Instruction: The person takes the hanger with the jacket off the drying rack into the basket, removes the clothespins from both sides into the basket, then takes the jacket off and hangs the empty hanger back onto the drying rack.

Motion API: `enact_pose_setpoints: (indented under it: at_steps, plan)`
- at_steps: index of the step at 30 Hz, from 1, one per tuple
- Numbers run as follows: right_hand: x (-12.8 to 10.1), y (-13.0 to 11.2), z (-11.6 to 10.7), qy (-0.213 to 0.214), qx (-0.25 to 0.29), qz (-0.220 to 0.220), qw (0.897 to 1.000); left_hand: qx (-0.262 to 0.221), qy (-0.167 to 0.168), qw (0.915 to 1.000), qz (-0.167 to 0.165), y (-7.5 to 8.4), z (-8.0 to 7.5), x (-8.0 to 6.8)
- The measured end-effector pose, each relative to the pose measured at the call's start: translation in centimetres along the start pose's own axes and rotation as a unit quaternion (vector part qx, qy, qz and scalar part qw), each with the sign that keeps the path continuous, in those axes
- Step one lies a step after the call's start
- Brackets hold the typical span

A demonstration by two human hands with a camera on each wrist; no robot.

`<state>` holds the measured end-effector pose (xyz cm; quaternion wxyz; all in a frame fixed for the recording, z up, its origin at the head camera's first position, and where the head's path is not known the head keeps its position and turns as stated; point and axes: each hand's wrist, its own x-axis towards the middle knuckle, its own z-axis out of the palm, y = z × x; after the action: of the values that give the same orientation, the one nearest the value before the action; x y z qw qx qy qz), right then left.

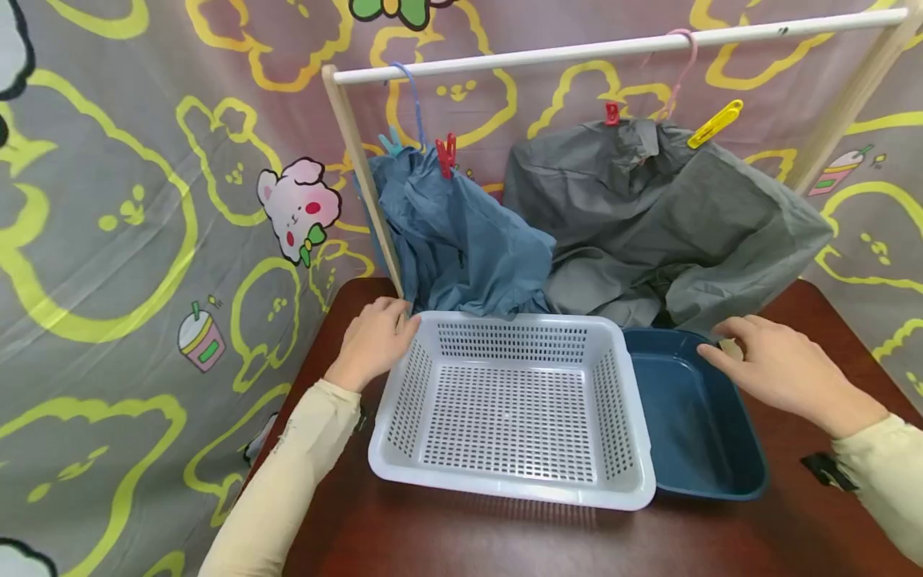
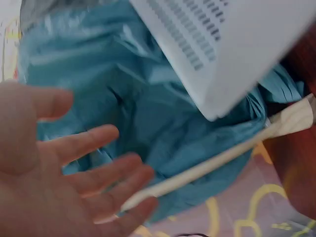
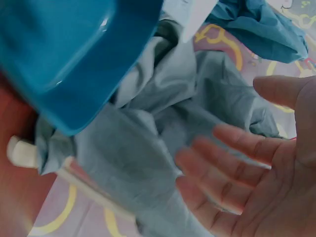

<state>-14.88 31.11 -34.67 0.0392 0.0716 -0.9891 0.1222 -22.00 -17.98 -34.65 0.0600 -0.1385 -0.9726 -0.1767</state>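
My left hand [image 1: 373, 343] is just beside the back left corner of a white perforated plastic basket [image 1: 515, 495]. In the left wrist view its fingers [image 2: 98, 173] are spread and hold nothing, with blue fabric behind them. Over the back right rim of a dark blue plastic tub [image 1: 703, 425] hovers my right hand [image 1: 786, 369]. Its palm and loosely extended fingers [image 3: 232, 173] are bare in the right wrist view. Behind the basket hangs a blue cloth item [image 1: 461, 232]; a larger grey one [image 1: 649, 208] hangs behind the tub.
A white rail [image 1: 548, 54] on wooden posts [image 1: 364, 184] spans the back. A blue hanger [image 1: 417, 108] and a pink hanger [image 1: 681, 72] hang from it. Red clothespins [image 1: 446, 155] and a yellow clothespin [image 1: 715, 124] grip the cloths. Patterned curtain surrounds the brown table [image 1: 505, 545].
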Motion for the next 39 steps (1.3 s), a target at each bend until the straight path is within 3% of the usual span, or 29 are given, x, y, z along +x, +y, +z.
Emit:
enact_pose_setpoints:
  at_steps: [4,8,12,18,22,27,32,35,39]
  plan:
    - [0.8,-1.4,-0.6,0.012,0.014,-0.041,0.999,-0.110,0.040,0.9929,-0.021,-2.1,-1.0,2.0]
    - [2.1,-3.3,-0.9,0.026,0.018,-0.080,0.996,-0.207,0.069,0.9733,-0.071,-4.1,-1.4,4.0]
    - [3.8,-4.9,-1.2,0.023,0.021,-0.103,0.994,-0.265,0.115,0.9514,-0.108,-5.0,-1.0,5.9]
    - [6.4,-7.6,-1.7,-0.004,0.049,-0.108,0.993,-0.308,0.177,0.9202,-0.164,-5.5,-0.4,8.5]
    - [8.0,-9.7,-1.9,-0.016,0.075,-0.103,0.992,-0.344,0.174,0.9036,-0.186,-5.9,0.1,9.7]
    - [9.9,-12.2,-2.3,-0.014,0.109,-0.082,0.991,-0.359,0.153,0.9039,-0.176,-6.2,0.5,10.7]
    - [12.0,-14.1,-2.6,0.002,0.163,-0.079,0.983,-0.401,0.109,0.8956,-0.159,-6.3,0.5,11.4]
    - [13.1,-15.2,-2.7,0.010,0.183,-0.088,0.979,-0.436,0.085,0.8815,-0.160,-6.5,0.6,12.0]
    - [14.0,-17.0,-2.7,0.007,0.196,-0.095,0.976,-0.495,0.083,0.8459,-0.180,-6.7,0.7,12.5]
